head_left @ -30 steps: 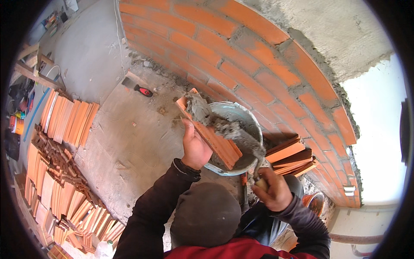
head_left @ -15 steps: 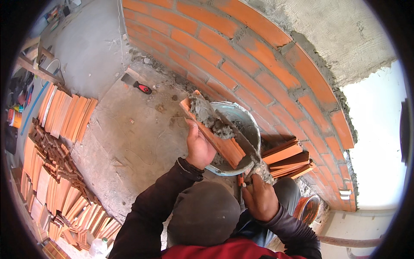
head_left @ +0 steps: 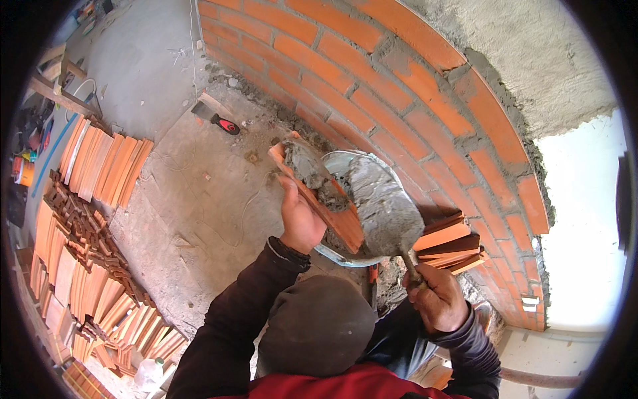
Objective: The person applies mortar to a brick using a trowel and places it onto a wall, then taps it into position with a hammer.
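Observation:
A thin orange brick tile rests tilted in my left hand, which grips it along its near left side. Lumpy grey mortar covers its upper part. My right hand is closed around the handle of a trowel. The broad blade lies flat, smeared with wet mortar, just right of the tile. Both are over a round, pale bucket, and the blade and tile hide most of its inside.
A brick wall curves along the right, with several loose brick tiles at its foot. A putty knife with a black and red handle lies on the concrete floor. Stacked tiles line the left side.
The trowel has turned from edge-on to flat, showing its mortar-smeared face. My right hand has moved right. The tile in my left hand has shifted slightly left.

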`<state>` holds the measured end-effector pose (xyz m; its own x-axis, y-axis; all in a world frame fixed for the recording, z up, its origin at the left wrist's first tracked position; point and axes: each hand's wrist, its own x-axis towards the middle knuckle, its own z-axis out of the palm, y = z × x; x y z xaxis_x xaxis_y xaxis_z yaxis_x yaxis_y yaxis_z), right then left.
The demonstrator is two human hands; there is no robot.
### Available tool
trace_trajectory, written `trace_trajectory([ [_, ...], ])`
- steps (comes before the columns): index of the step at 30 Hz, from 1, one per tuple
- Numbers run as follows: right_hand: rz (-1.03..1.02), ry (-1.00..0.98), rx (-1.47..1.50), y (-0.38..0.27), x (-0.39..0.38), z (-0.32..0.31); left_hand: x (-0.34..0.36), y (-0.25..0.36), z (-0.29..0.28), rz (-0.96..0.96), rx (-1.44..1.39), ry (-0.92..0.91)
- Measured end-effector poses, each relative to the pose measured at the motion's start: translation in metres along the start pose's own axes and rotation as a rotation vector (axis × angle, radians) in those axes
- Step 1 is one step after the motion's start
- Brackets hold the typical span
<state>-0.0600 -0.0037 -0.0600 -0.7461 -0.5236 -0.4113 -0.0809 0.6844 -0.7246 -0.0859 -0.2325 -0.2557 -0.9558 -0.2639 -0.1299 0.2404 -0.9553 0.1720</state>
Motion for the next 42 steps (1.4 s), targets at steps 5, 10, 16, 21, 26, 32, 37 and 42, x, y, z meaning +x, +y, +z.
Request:
trace_trajectory([
  [5,0.123,-0.193,-0.242,-0.013,0.017,-0.009,-0.002,0.005,-0.003,0.024,0.071,-0.019],
  [10,0.171,-0.293,-0.309,0.013,0.018,-0.023,-0.004,0.01,-0.008,0.011,0.014,0.013],
  [16,0.3,-0.216,0.068,0.003,0.008,-0.039,-0.003,0.022,-0.006,0.02,-0.056,0.105],
  [21,-0.008,-0.075,-0.632,0.016,0.037,-0.058,-0.005,0.037,-0.032,0.067,0.065,0.122],
  [26,-0.111,-0.058,-1.127,0.055,0.095,-0.062,-0.016,0.049,-0.039,0.044,0.154,0.151],
  [32,-0.209,-0.704,-1.423,0.106,0.164,-0.043,-0.017,0.044,-0.045,-0.001,0.124,0.207],
  [37,0.367,-0.727,-0.808,0.089,0.175,-0.032,-0.017,0.046,-0.051,-0.029,0.092,0.208],
  [42,0.877,-0.57,-0.073,0.092,0.158,-0.027,-0.018,0.043,-0.043,-0.046,0.068,0.242],
])
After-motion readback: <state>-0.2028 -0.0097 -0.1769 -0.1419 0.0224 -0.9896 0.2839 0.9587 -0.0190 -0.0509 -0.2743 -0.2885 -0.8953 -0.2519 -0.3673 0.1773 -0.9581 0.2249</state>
